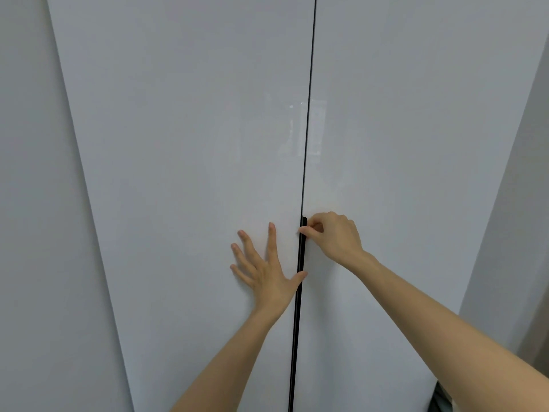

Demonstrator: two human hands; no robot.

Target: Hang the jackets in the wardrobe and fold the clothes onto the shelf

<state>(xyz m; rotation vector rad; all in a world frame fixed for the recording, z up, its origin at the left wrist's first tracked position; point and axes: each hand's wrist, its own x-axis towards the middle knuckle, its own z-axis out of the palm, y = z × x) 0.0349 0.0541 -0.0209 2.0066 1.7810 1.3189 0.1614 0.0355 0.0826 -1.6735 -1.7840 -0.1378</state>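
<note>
A white glossy wardrobe fills the view, its left door (184,162) and right door (416,144) closed, with a thin dark seam between them. A long black handle strip (299,281) runs down the seam. My left hand (264,269) lies flat on the left door with fingers spread, and its thumb touches the handle strip. My right hand (332,236) has its fingers curled round the top of the black handle at the right door's edge. No jackets or clothes are in view.
A plain grey-white wall (32,233) borders the wardrobe on the left. Another wall (520,203) stands on the right. Something dark (439,402) shows at the bottom right corner.
</note>
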